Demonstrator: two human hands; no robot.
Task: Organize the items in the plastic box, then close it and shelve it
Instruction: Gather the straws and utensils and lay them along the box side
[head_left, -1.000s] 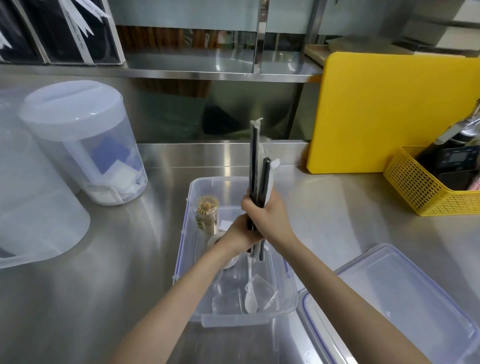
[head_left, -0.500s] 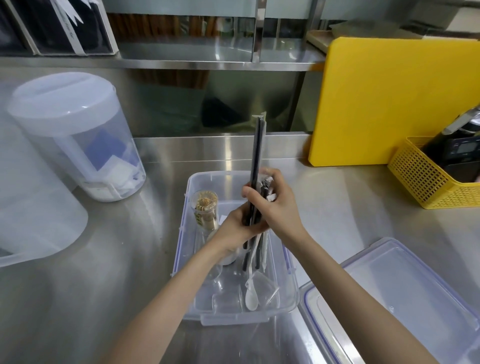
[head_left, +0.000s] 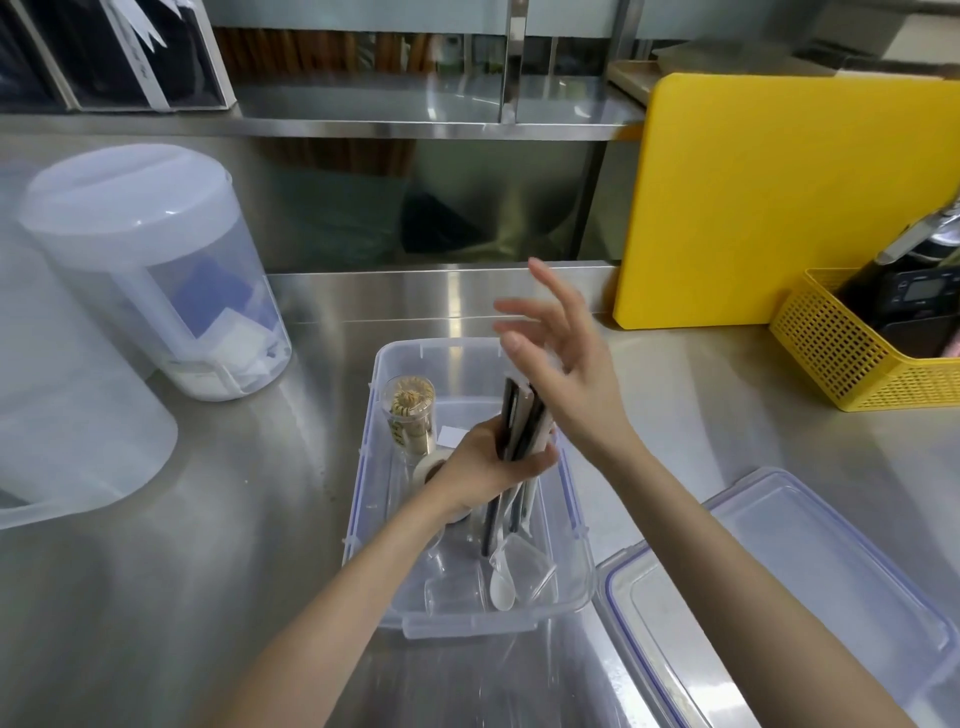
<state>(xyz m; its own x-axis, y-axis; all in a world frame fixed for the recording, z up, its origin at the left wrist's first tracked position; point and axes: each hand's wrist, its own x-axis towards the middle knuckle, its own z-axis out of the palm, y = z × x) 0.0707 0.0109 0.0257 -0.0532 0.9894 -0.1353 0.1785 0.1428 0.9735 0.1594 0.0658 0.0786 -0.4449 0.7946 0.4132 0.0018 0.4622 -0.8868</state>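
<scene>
Clear plastic box (head_left: 574, 545) sits open on the steel tabletop (head_left: 234, 519), its lid (head_left: 789, 582) lying just right of it. Left hand (head_left: 480, 465) has a closed grip around a bundle of dark wrapped straws (head_left: 519, 421) over the box; right hand (head_left: 563, 364) hovers above, fingers spread, holding nothing.

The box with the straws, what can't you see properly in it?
Head view, the only one:
- Straws: their middle is hidden inside the left hand.
- Roll of tape: mostly behind that hand.
- Right hand: fingers blurred.
- Clear box: see-through pieces near the spoon can't be told apart.
</scene>
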